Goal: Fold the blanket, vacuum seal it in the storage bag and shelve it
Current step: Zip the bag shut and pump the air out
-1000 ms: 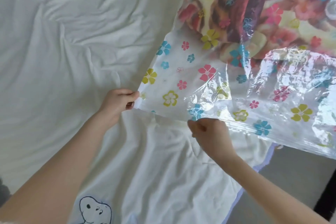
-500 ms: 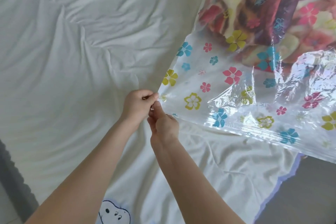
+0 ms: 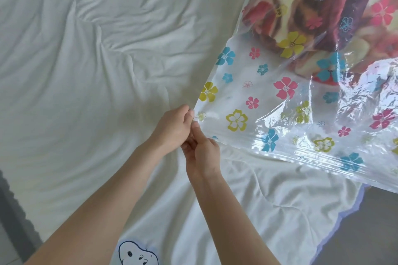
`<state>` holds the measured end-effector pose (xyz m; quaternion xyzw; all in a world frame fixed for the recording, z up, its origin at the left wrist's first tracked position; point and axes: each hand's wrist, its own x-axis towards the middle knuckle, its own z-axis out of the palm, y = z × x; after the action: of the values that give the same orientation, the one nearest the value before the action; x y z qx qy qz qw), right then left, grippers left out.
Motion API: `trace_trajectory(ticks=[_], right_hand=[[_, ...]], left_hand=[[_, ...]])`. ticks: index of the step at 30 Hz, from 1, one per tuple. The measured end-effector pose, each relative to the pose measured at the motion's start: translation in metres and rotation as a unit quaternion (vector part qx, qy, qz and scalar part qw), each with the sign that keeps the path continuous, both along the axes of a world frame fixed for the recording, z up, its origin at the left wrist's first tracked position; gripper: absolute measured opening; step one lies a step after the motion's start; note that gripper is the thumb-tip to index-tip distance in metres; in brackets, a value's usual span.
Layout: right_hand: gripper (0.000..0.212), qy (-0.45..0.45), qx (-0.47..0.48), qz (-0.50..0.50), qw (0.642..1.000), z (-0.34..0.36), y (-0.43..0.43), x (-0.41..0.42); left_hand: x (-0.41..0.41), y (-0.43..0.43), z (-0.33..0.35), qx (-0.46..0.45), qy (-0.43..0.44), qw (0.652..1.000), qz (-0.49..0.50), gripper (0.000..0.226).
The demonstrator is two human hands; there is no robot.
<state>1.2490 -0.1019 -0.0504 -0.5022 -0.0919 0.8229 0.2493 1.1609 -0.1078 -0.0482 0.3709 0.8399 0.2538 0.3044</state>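
Observation:
A clear plastic storage bag (image 3: 280, 101) printed with pink, blue and yellow flowers lies on the bed at the right. Inside it, at the upper right, sits the folded blanket (image 3: 336, 2), patterned in red, brown and cream. The bag's open end runs along its near edge as a ribbed zip strip (image 3: 312, 158). My left hand (image 3: 172, 129) pinches the bag's near left corner. Right beside it, my right hand (image 3: 201, 153) pinches the same corner at the start of the zip strip, the two hands touching.
A rumpled white sheet (image 3: 97, 60) covers the bed to the left and back. Under the bag lies a white quilt with a lilac edge (image 3: 280, 211) and a cartoon face print (image 3: 137, 254). Grey floor (image 3: 366, 232) shows at the lower right.
My right hand has slid left along the zip strip from mid-edge to the corner, meeting my left hand. Over the last half second both hands have stayed at the corner.

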Motion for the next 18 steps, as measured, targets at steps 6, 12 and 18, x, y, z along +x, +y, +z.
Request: trace_trajectory(ticks=[6,12,18], right_hand=[[0.018,0.034,0.006,-0.029,0.999,-0.005,0.0,0.012],[0.03,-0.006,0.082,-0.014,0.997,-0.006,-0.005,0.015],[0.026,-0.007,0.034,-0.042,0.999,0.005,-0.004,0.0]], left_hand=[[0.008,0.0,0.0,0.029,-0.24,0.964,0.108,0.028],[0.02,-0.002,0.0,0.074,-0.138,0.985,0.068,0.037],[0.015,-0.006,-0.002,0.084,-0.095,0.99,0.068,0.036]])
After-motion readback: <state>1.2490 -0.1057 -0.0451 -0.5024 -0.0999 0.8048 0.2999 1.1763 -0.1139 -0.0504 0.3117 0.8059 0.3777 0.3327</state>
